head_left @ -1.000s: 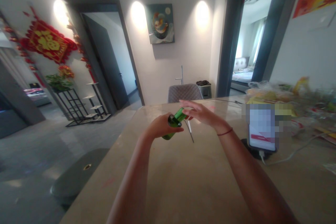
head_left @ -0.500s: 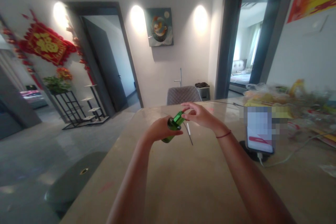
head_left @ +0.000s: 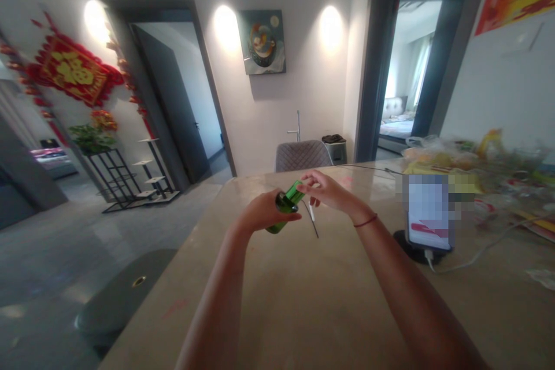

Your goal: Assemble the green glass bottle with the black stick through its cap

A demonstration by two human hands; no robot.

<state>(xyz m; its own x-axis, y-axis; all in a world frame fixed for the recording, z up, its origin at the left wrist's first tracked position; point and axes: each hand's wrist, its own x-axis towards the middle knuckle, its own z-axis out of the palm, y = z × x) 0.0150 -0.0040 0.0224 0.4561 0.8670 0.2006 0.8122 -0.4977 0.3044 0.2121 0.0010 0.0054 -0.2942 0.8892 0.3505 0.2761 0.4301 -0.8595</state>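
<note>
My left hand (head_left: 259,212) is wrapped round a glossy dark green container (head_left: 284,205) with a rounded, dark open end, tilted above the table. A bright green oblong piece (head_left: 294,191) slants up out of that end toward the upper right. My right hand (head_left: 325,189) has its thumb and index finger closed on the top of this green piece, the other fingers curled loosely. I cannot make out the exact kind of either item. Beyond them on the tabletop lies a thin dark cord (head_left: 315,228) beside a small white strip (head_left: 311,213).
A phone (head_left: 427,208) stands on a dark stand at the right, its white cable (head_left: 466,266) running across the table (head_left: 295,300). Plastic bags and clutter (head_left: 455,156) fill the right back. A quilted chair (head_left: 303,156) stands behind the table, a green stool (head_left: 125,289) at the left.
My right hand's fingers have bent further round the top of the bright green piece. The container and my left hand have barely moved, and the camera view has shifted slightly.
</note>
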